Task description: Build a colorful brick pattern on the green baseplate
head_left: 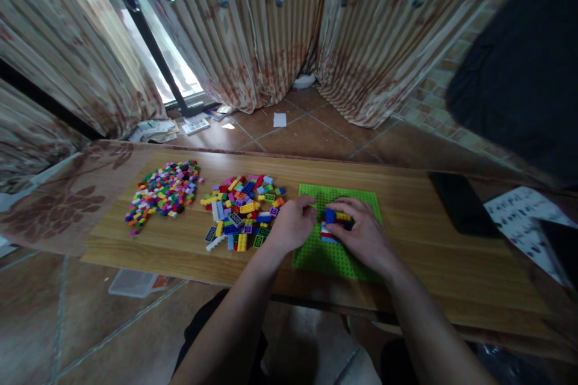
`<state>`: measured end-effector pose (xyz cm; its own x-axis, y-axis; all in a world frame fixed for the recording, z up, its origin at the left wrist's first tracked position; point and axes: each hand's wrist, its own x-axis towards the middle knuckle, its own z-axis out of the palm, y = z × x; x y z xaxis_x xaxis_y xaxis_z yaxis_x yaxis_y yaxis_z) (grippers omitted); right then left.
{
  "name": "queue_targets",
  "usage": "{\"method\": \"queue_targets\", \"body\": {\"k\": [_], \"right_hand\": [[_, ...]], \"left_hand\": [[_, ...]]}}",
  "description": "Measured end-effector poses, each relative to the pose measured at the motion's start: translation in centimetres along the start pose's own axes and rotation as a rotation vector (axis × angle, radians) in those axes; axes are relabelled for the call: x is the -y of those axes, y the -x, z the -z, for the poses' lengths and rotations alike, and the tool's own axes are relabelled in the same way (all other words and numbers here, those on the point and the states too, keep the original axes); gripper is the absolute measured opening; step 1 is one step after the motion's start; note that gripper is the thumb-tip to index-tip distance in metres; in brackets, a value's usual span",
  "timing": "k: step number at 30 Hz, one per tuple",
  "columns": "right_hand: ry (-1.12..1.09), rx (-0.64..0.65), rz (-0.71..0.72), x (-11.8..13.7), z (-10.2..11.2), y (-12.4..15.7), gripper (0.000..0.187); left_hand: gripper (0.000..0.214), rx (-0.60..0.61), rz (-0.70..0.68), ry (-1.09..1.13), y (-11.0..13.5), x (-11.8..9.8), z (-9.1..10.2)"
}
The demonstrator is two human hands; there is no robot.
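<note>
A green studded baseplate lies on the wooden table. On it stands a small build of toy bricks, with red, white and blue showing low down. My right hand closes its thumb and fingers around a blue brick at the top of the build. A yellow brick shows beside it, partly covered by the fingers. My left hand hovers over the plate's left edge, fingers loosely curved and apart, with nothing visible in them. Whether the blue brick is attached cannot be made out.
Left of the plate lies a pile of larger mixed bricks. Farther left spreads a heap of small colourful bricks. A black phone-like slab and a printed sheet are at the right. Below the table's front edge sits a clear plastic lid or box.
</note>
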<state>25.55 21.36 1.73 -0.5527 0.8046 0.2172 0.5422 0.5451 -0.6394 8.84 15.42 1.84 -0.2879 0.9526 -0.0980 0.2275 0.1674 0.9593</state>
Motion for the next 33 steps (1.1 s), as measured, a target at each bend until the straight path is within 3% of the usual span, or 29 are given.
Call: {"method": "queue_targets", "body": {"k": [12,25,33], "right_hand": [[0.062,-0.001,-0.003,-0.4,-1.0,-0.1,0.032],[0.033,0.033,-0.052,-0.2,-0.6,-0.4,0.038],[-0.006,0.044,-0.026,-0.5,0.3,-0.4,0.024]], "left_hand": [[0.028,0.006,-0.056,-0.144,0.0,-0.4,-0.2],[0.032,-0.021,0.042,-0.170,-0.3,-1.1,-1.0],[0.035,-0.052,0.066,-0.177,-0.4,-1.1,-1.3]]}}
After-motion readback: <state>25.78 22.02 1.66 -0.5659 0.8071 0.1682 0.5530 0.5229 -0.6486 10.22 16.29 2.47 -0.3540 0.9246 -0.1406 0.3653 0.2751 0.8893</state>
